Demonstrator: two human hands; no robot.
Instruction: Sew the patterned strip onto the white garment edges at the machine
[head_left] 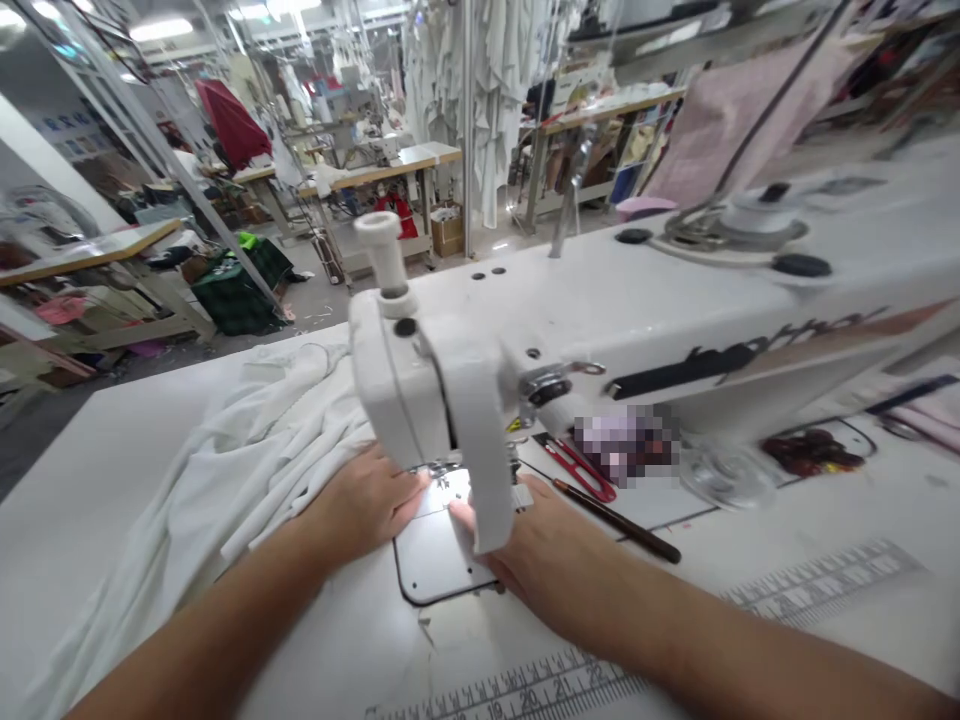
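Note:
A white sewing machine (427, 380) stands before me, its head over a bright metal needle plate (431, 560). At the left of the needle, my left hand (367, 505) is closed, with fingers together at the edge of bunched white fabric (262, 465). My right hand (544, 545) reaches in from the right, partly behind the machine's face cover. One of its fingertips shows on the plate near the presser foot; its fingers look drawn together, but what they hold is hidden.
Right of my hand lie a dark-handled pointed tool (622, 520), a red cutter (581, 470) and a clear round dish (727, 475). A printed ruler strip (525, 690) runs along the table's near side. Beyond are other sewing tables (382, 170) and hanging white garments (487, 100).

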